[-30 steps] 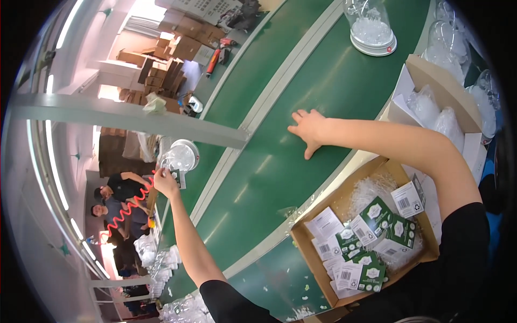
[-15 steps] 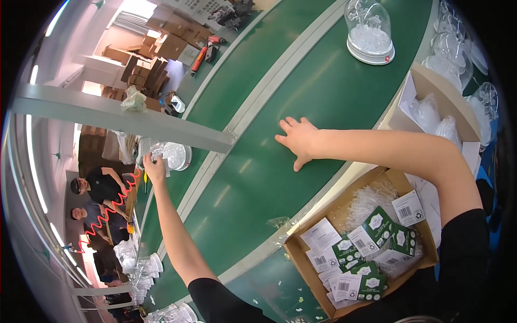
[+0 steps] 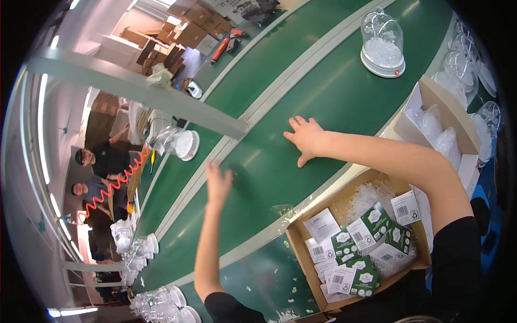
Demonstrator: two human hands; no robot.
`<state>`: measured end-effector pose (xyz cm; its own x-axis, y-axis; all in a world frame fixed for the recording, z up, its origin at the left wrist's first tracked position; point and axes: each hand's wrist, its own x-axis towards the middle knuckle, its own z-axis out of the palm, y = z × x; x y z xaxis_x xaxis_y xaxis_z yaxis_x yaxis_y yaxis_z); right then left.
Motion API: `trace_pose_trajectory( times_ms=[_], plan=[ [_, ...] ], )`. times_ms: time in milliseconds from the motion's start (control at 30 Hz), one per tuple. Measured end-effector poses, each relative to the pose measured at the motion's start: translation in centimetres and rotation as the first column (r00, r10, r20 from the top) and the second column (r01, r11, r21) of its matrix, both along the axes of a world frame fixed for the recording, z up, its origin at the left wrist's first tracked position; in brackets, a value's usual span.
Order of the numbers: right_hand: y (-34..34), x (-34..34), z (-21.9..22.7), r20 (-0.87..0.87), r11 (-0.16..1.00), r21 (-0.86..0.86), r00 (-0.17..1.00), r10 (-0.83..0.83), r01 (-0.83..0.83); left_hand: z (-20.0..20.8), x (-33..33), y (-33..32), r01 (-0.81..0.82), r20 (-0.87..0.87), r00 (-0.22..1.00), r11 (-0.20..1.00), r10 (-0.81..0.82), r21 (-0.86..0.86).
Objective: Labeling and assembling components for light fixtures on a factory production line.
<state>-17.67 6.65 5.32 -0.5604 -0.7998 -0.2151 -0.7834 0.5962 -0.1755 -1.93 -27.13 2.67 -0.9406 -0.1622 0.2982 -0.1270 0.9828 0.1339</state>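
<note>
We find the blurred left hand point(image 3: 218, 185) and the right hand point(image 3: 306, 141) empty, fingers spread, and judge the clear dome point(image 3: 164, 141), left of frame centre, light, slippery, fragile, best gripped by its white base point(image 3: 186, 145).

You're in a factory workshop: a green conveyor belt point(image 3: 334, 97) across the centre, cardboard cartons point(image 3: 189, 35) upper left, tube lights point(image 3: 42, 129) and at least 2 co-workers point(image 3: 99, 160) at left.
</note>
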Motion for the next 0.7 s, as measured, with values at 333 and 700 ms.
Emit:
trace_pose_trajectory(
  times_ms=[333,700],
  plan=[
    [2.0,-0.1,-3.1,0.021,0.970,-0.225,0.996,-0.087,0.089,-0.8,18.2,17.8,-0.176,-0.262,0.897,0.832,0.355,0.525],
    [15.6,17.9,9.1,0.126,0.763,-0.553,0.872,0.473,-0.334,9.0,22.8,21.8,0.155,-0.439,0.815,0.588,0.378,0.794]
  ],
)
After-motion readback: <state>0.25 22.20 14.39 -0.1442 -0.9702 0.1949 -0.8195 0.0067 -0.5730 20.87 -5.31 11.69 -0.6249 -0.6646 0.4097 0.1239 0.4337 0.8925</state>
